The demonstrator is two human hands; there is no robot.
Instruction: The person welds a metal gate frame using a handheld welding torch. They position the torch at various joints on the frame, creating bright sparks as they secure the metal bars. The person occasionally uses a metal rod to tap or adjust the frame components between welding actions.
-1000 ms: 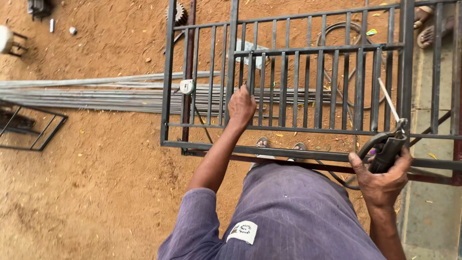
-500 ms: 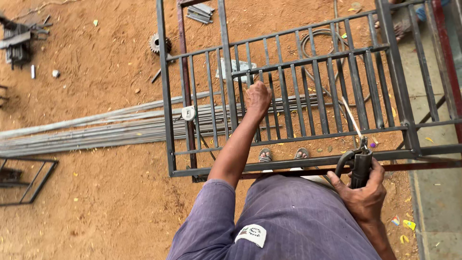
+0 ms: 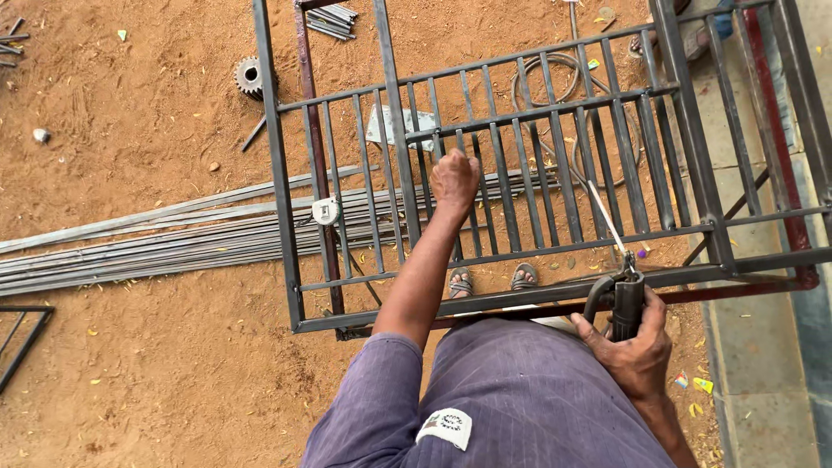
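A dark metal grille frame [image 3: 279, 173] with many upright bars lies raised in front of me over sandy ground. My left hand [image 3: 454, 178] is closed around one of its middle bars. My right hand [image 3: 637, 347] grips a black welding electrode holder [image 3: 626, 299] at the frame's near rail. A thin welding rod [image 3: 605, 217] sticks out of the holder, slanting up across the bars. My feet in sandals [image 3: 490, 279] show under the frame.
A long bundle of steel strips [image 3: 156, 238] lies across the sand to the left, under the frame. A tape measure [image 3: 326, 211] rests by the bars, a gear wheel [image 3: 249, 75] lies further off, a coiled cable [image 3: 555, 82] under the grille. Concrete paving [image 3: 763, 364] runs along the right.
The view has shifted, so the frame now sits more centred and slightly tilted. Both hands keep their grips; the right hand with the holder has drawn a little to the left along the near rail.
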